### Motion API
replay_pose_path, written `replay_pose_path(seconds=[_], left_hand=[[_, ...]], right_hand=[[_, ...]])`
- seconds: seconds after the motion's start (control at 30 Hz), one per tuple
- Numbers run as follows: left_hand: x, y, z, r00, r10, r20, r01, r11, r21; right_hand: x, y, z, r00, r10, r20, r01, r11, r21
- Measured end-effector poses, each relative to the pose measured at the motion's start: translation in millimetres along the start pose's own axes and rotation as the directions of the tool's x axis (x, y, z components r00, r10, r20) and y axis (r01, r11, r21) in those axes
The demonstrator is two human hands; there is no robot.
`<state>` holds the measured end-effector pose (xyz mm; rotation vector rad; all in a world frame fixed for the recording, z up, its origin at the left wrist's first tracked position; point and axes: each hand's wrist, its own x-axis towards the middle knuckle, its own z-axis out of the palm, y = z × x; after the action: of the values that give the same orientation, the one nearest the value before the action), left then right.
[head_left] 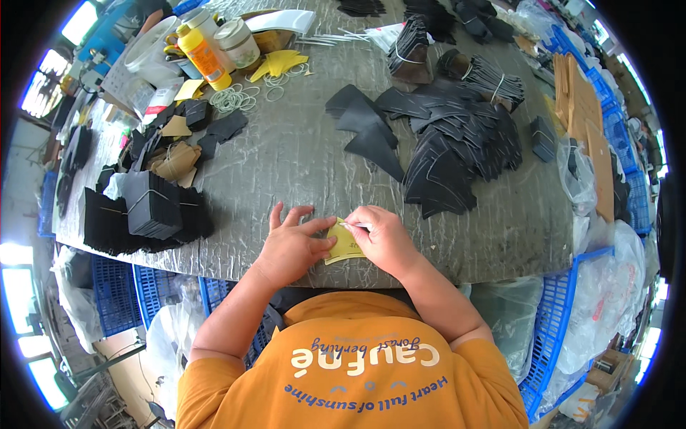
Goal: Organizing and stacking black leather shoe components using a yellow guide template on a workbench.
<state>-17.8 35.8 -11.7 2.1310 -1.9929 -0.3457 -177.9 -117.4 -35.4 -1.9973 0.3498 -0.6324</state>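
At the near edge of the worktable [279, 154] lies a small yellow piece [344, 247] with a few dark marks on it. My left hand [291, 247] rests flat with its fingers spread, thumb and index finger touching the left side of the piece. Pinched in my right hand [384, 242] is a thin white pen-like stick [363, 225], its tip near the top edge of the yellow piece. My right fingers cover part of the stick and the piece's right side.
Black cut pieces [457, 143] are heaped at the right. Banded black stacks [153, 207] stand at the left front. Behind them are loose rubber bands [234, 99], a yellow bottle [204, 56] and a lidded jar [237, 44]. Blue crates [554, 322] stand below the table edge.
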Motion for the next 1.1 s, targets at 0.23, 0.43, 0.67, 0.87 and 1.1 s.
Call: replay_pose_path(seconds=[0.23,0.43,0.67,0.87,1.1], left_hand=[[-1.1,-0.6,1.1,1.0,0.0,-0.023,0.0,1.0,0.006],[-1.3,-2.4,3.7,0.999,0.014,-0.047,-0.014,1.0,0.012],[-9.7,-1.2,5.4,0.999,0.049,-0.023,-0.048,0.999,0.024],[-45.7,6.7,24.2,0.977,0.14,-0.158,-0.147,0.988,-0.036],[-57.0,1.5,38.1,0.912,0.221,-0.344,-0.24,0.971,-0.012]], right_hand=[[-18.6,-2.6,-17.2,1.0,0.004,-0.03,-0.006,0.998,-0.055],[-47.7,-8.2,-55.6,0.984,0.173,-0.053,-0.176,0.982,-0.063],[-31.8,-6.7,-44.2,0.997,0.066,-0.027,-0.07,0.957,-0.283],[-31.1,-8.8,-6.9,0.977,0.193,0.096,-0.119,0.854,-0.506],[-12.2,-24.5,-63.8,0.946,0.251,-0.204,-0.314,0.863,-0.395]])
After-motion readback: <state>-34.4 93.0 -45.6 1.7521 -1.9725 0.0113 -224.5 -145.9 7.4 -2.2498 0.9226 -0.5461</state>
